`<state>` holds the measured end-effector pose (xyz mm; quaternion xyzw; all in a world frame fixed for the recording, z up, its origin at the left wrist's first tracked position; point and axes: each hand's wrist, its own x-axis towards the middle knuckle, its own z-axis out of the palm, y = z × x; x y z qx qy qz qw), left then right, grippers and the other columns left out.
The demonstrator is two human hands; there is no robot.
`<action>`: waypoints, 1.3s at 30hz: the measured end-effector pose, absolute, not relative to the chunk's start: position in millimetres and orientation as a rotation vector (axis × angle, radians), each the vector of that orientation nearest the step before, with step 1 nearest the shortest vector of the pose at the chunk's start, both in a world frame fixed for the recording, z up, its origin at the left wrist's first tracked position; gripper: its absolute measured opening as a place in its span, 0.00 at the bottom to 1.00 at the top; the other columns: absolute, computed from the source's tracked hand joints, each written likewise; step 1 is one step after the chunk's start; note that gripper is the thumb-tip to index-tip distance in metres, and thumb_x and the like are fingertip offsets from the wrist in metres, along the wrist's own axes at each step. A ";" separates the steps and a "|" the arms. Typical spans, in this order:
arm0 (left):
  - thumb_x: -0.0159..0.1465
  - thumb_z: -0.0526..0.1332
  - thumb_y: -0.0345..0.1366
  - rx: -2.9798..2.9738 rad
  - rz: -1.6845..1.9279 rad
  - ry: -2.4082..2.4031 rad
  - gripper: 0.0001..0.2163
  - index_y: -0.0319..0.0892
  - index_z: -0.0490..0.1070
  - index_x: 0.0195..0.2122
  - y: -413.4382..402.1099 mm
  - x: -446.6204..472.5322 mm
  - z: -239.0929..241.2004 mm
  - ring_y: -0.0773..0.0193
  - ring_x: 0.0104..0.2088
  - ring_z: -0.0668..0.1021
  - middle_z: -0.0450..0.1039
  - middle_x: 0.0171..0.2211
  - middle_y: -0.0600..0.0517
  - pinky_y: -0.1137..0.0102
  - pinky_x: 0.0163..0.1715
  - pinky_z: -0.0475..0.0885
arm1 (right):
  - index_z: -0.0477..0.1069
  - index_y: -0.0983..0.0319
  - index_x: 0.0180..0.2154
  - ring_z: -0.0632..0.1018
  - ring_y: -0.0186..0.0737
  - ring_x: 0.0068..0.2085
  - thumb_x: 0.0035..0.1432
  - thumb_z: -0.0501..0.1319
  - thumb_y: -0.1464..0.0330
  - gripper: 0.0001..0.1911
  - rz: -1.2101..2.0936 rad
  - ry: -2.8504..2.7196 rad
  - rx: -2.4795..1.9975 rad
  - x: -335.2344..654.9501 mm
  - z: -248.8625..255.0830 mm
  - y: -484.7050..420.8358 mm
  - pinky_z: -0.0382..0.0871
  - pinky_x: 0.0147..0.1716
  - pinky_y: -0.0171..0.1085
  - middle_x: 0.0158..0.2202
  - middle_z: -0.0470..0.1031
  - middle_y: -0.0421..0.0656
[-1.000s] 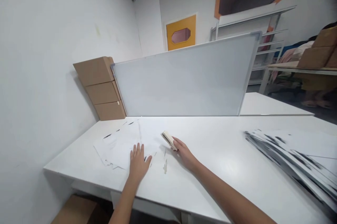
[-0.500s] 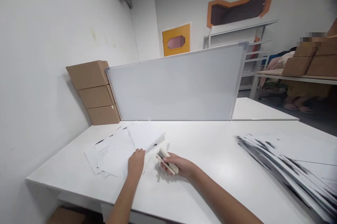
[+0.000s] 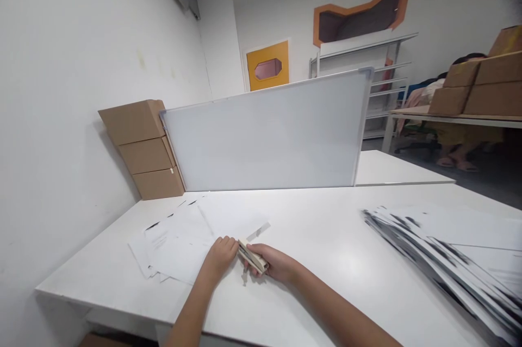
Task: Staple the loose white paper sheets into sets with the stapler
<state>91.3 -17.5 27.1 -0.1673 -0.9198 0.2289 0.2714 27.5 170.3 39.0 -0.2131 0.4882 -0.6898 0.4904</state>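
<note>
My right hand [image 3: 274, 264] is closed around a cream stapler [image 3: 252, 255] held low over the white table [image 3: 338, 238]. The stapler's jaw sits at the near corner of a loose pile of white papers [image 3: 183, 238]. My left hand [image 3: 220, 255] lies on that corner with its fingers curled, pinching the sheets right beside the stapler. A small scrap of paper [image 3: 258, 231] rests just beyond the stapler.
A whiteboard [image 3: 265, 135] stands upright across the table's far side. Three stacked cardboard boxes [image 3: 142, 148] sit against the left wall. A fanned stack of printed sheets [image 3: 444, 252] covers the table's right end. A second table with boxes [image 3: 477, 86] and a seated person lie further right.
My right hand brought the stapler from beyond the pile back to its near corner. My left hand went from flat on the papers to a curled grip on the corner.
</note>
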 end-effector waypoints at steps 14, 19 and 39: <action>0.58 0.55 0.20 -0.578 0.688 -2.166 0.09 0.39 0.64 0.37 -13.4 93.0 35.5 0.63 0.29 0.68 0.68 0.29 0.54 0.66 0.27 0.61 | 0.70 0.67 0.32 0.66 0.26 0.18 0.61 0.53 0.59 0.17 -1.814 1.242 -0.387 36.5 35.6 162.7 0.54 0.18 0.29 0.27 0.72 0.41; 0.57 0.56 0.21 -0.671 0.733 -2.129 0.08 0.40 0.64 0.34 -9.8 91.6 39.1 0.64 0.29 0.69 0.67 0.29 0.54 0.67 0.27 0.61 | 0.70 0.66 0.31 0.66 0.26 0.19 0.59 0.56 0.59 0.16 -1.878 1.157 -0.314 30.0 30.1 161.0 0.57 0.19 0.28 0.26 0.71 0.40; 0.65 0.54 0.32 -0.495 0.239 -1.968 0.08 0.42 0.66 0.45 -9.9 135.2 36.8 0.59 0.46 0.72 0.70 0.44 0.47 0.59 0.46 0.70 | 0.66 0.66 0.25 0.66 0.29 0.16 0.64 0.50 0.69 0.16 -1.949 1.021 -0.111 20.0 31.7 157.9 0.58 0.16 0.28 0.14 0.64 0.38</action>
